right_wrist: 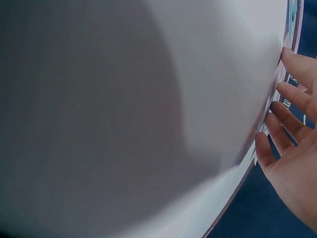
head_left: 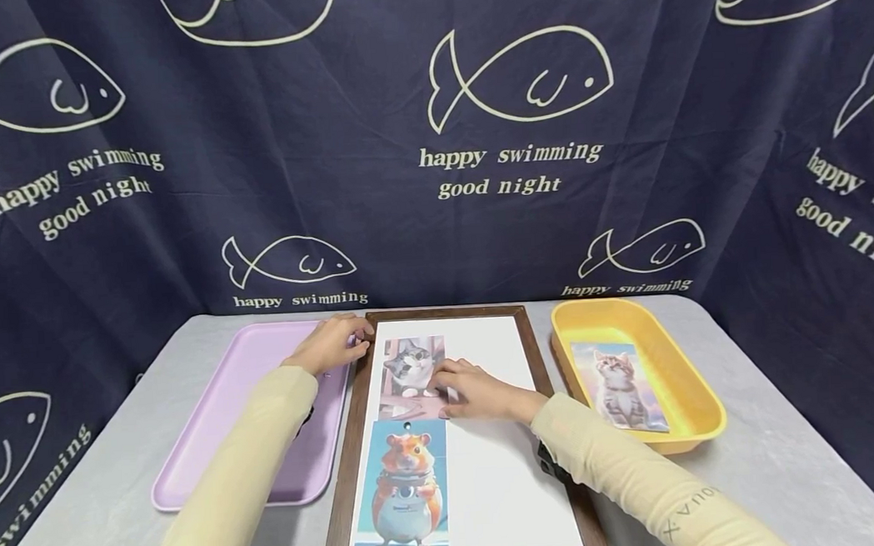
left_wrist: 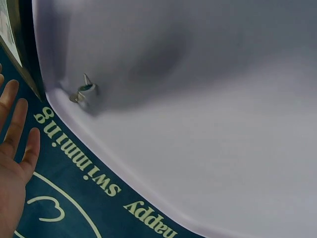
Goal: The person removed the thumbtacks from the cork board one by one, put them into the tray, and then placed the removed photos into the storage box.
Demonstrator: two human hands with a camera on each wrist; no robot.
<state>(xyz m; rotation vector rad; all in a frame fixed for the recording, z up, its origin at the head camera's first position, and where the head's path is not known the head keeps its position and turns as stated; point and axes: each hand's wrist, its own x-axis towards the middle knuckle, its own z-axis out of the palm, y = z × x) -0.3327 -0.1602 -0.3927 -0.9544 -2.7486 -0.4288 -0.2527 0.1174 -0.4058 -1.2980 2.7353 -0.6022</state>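
In the head view a brown-framed white board (head_left: 510, 486) lies in the middle of the table. A picture card of a grey and white cat (head_left: 413, 366) is on its upper left, with a hamster picture card (head_left: 408, 492) directly below it. My right hand (head_left: 478, 391) rests its fingertips along the cat card's right edge, fingers spread in the right wrist view. My left hand (head_left: 334, 344) has its fingertips at the board frame's upper left corner. Beside it is a purple tray (head_left: 265, 417). A few small metal thumbtacks (left_wrist: 86, 90) lie in the tray's corner.
A yellow bin (head_left: 692, 391) stands right of the board, with a kitten picture card (head_left: 619, 387) inside. A dark blue curtain (head_left: 398, 250) printed with fish hangs behind the grey table (head_left: 788, 485).
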